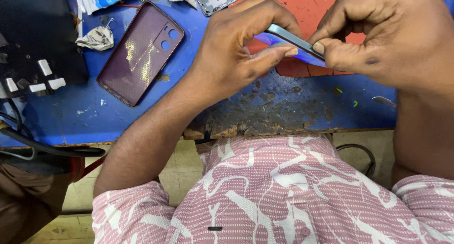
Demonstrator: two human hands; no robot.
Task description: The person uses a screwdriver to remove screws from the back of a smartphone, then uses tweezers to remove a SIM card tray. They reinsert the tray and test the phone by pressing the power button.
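I see both hands up at the top centre and right of the frame, working 1 phone [293, 43] held edge-on above the tabletop [142, 116]. My left hand [236, 50] is curled around the phone's left end, thumb pressed along its lower edge and fingers bent over the top. My right hand [383, 35] pinches the phone's right end, thumb tip and fingertips pressed together on the thin edge. The phone tilts down toward the right; its underside glows blue-violet and its rim is dark grey.

Beneath the hands lies a red mat [302, 7], partly hidden. The blue tabletop is worn and chipped along its near edge at centre frame. At upper left a purple case [139, 52] lies flat, back up, with camera cut-outs toward the top, well apart from the hands. Just left of it sits a crumpled paper [97, 38]. A black box [33, 35] with white switches fills the far upper left. Black cables [47, 149] run along the left edge below it. A pink patterned shirt [283, 192] fills the bottom of the frame.
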